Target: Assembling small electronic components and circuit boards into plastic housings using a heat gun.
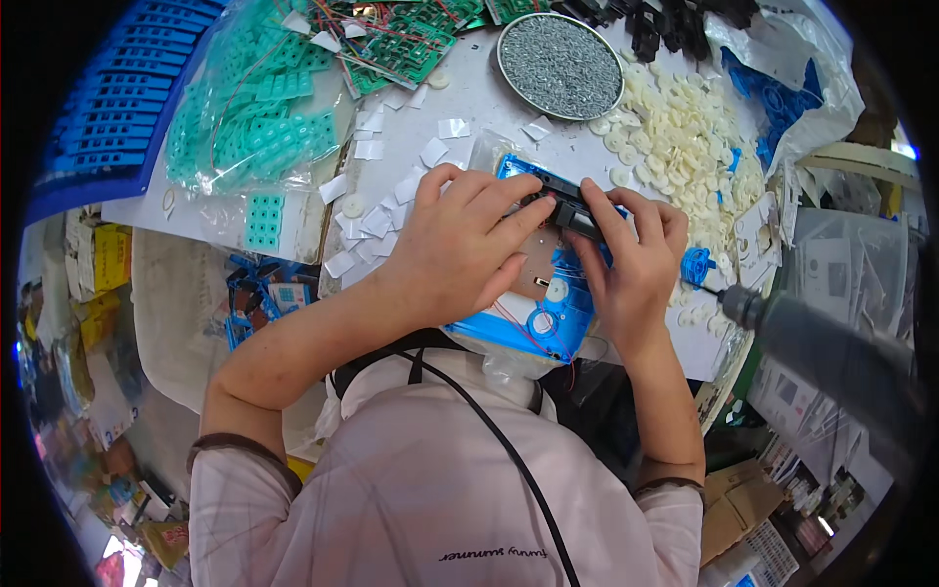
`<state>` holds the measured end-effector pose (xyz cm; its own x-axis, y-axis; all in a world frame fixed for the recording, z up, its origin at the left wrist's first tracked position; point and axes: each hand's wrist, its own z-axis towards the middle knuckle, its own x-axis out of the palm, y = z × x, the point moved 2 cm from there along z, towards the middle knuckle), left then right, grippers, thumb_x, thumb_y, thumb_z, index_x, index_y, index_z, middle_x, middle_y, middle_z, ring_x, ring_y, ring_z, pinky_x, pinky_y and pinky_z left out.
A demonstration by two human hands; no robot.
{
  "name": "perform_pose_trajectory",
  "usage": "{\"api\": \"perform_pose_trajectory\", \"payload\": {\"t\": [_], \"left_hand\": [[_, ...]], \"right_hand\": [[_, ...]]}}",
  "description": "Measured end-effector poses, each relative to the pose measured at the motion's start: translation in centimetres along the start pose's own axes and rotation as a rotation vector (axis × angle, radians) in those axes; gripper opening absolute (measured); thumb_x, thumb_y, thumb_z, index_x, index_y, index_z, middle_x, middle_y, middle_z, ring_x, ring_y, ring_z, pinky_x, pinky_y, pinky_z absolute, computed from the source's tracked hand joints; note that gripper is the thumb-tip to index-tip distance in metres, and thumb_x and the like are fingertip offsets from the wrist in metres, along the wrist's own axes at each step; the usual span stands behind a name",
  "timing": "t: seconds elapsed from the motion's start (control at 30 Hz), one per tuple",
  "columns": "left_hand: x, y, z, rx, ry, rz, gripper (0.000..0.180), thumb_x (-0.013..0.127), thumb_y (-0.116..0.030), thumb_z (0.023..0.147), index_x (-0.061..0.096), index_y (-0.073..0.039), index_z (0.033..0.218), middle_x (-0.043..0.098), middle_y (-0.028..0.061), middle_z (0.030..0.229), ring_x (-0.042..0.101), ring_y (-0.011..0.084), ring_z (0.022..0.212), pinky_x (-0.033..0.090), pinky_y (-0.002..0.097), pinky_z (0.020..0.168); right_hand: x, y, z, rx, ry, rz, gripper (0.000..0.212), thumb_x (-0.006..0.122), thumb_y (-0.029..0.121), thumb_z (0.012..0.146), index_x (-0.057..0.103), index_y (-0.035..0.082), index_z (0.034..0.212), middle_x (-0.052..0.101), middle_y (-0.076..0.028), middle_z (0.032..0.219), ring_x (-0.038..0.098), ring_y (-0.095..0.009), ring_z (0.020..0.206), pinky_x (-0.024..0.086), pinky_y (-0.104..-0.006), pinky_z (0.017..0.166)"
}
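Head view: in the blue casing (575,323) at the table's (474,98) near edge, a black block (579,222) slants far-left to near-right, right hand (636,259) pinching it, left hand (455,240) touching its far-left end, grip unclear.

A blue plastic housing (579,315) lies slanted, open side up, at the desk (685,352) edge, with brown board (537,266), white disc (557,291) and red wires (521,327) inside; a black oblong part (579,219) is at its far end.
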<state>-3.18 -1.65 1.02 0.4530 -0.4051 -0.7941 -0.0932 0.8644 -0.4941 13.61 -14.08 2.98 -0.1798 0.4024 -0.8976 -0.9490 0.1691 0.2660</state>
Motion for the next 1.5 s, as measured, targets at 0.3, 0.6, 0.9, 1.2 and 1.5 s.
{"api": "perform_pose_trajectory", "payload": {"t": [0.3,0.6,0.9,1.2,1.5], "left_hand": [[0.8,0.0,-0.5,0.013,-0.041,-0.023,0.058,0.074,-0.019,0.075,0.062,-0.007,0.13,0.056,0.0096,0.135,0.053,0.0294,0.116,0.033,0.0503,0.101],[-1.5,0.7,2.6,0.042,0.028,-0.128,0.034,0.075,-0.023,0.078,0.069,-0.01,0.109,0.065,0.0042,0.116,0.055,0.0266,0.114,0.036,0.051,0.099],[2.6,9.3,15.7,-0.036,0.102,0.283,0.012,0.071,-0.027,0.084,0.071,-0.015,0.086,0.067,0.0027,0.088,0.061,0.0256,0.101,0.038,0.0505,0.093],[2.7,10.1,15.8,0.028,0.073,0.379,0.015,0.07,-0.028,0.087,0.069,-0.015,0.095,0.066,0.0031,0.098,0.061,0.0247,0.104,0.037,0.0501,0.093],[2.9,10.1,16.6,0.134,0.024,0.36,0.015,0.062,-0.025,0.089,0.073,-0.016,0.094,0.07,0.0051,0.094,0.065,0.0254,0.098,0.038,0.0501,0.093]], "right_hand": [[1.0,-1.1,-0.7,-0.038,0.049,0.006,0.051,0.083,0.013,0.076,0.072,0.019,0.125,0.065,-0.008,0.115,0.05,-0.034,0.11,0.042,-0.0422,0.1],[-6.5,-8.4,1.7,0.22,0.047,0.968,0.063,0.074,0.018,0.086,0.052,0.003,0.142,0.047,-0.021,0.149,0.052,-0.037,0.13,0.039,-0.0506,0.111],[-8.7,-7.5,9.0,0.178,-0.178,1.349,0.056,0.069,0.017,0.09,0.05,-0.007,0.136,0.058,-0.008,0.093,0.057,-0.023,0.089,0.046,-0.0411,0.092],[-10.6,-6.2,8.9,0.017,0.207,1.15,0.084,0.074,0.036,0.084,0.038,-0.005,0.149,0.056,-0.007,0.098,0.057,-0.018,0.094,0.056,-0.047,0.098],[-10.9,-5.9,9.5,-0.158,0.075,0.989,0.075,0.076,0.033,0.085,0.046,-0.003,0.143,0.057,-0.005,0.09,0.056,-0.019,0.087,0.053,-0.0418,0.087]]}}
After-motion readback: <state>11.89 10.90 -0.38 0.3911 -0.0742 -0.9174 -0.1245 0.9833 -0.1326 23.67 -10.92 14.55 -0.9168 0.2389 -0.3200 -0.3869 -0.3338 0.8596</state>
